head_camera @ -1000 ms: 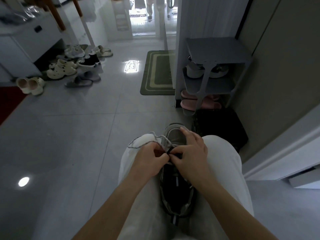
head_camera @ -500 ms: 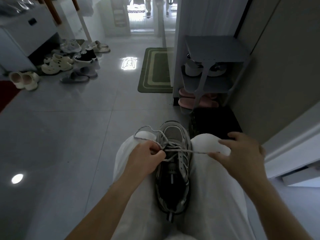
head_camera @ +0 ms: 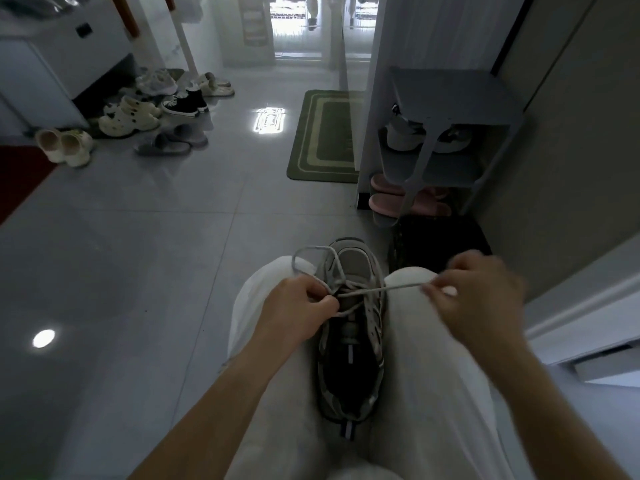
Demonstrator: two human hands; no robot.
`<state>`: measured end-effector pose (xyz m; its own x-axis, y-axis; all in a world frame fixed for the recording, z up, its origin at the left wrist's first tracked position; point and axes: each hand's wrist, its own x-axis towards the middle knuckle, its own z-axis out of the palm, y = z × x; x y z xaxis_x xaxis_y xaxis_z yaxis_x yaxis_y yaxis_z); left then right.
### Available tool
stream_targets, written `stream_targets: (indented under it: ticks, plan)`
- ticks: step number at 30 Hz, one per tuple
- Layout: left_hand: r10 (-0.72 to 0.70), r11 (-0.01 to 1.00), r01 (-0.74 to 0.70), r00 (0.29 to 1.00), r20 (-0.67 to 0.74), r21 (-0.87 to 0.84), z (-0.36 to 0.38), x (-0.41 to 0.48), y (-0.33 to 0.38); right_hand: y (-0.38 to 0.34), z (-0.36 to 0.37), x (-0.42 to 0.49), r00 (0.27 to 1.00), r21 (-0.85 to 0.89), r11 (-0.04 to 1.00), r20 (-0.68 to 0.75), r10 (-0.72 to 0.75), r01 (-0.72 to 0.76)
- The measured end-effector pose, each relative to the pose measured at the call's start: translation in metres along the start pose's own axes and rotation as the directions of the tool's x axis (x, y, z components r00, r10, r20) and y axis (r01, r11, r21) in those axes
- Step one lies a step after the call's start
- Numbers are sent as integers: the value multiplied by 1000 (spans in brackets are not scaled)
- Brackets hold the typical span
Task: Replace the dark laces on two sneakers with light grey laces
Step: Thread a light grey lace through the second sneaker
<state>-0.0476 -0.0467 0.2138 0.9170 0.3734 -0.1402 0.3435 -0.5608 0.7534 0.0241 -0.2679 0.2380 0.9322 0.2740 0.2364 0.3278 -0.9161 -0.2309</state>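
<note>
Sneaker point(head_camera: 350, 362) sits toe-away btwn the knees, light grey lace point(head_camera: 398, 288) stretched sideways w/ right hand point(head_camera: 479, 297) pinching its far end + left hand point(head_camera: 298, 306) gripping it at the eyelets.

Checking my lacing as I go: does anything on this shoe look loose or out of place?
Nothing damaged. The grey lace is uneven: one end is pulled taut by the right hand, while a slack loop spills over the left knee beside the sneaker.
</note>
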Motion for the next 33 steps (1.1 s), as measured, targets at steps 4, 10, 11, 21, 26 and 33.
stream_targets:
  ticks: [4,10,11,21,26,33]
  plan:
    - [-44,999,44,999,-1,18,2,0,-2,30,3,-1,969,-145,983,202,145,-117]
    - [-37,999,38,999,36,-28,1,0,-7,-68,32,-3,958,137,950,21,-285,279]
    - [-30,999,31,999,44,-34,1,-1,-7,-79,38,-3,946,98,943,30,-322,318]
    - [-35,998,35,999,-9,-60,1,-1,-8,-6,17,1,999,-6,999,40,-35,36]
    - [-20,997,19,1000,-7,-76,5,-3,-9,5,18,-1,976,-59,998,213,43,-31]
    - [42,998,-44,999,-29,-55,2,-9,-5,-74,43,-1,940,107,937,41,-340,334]
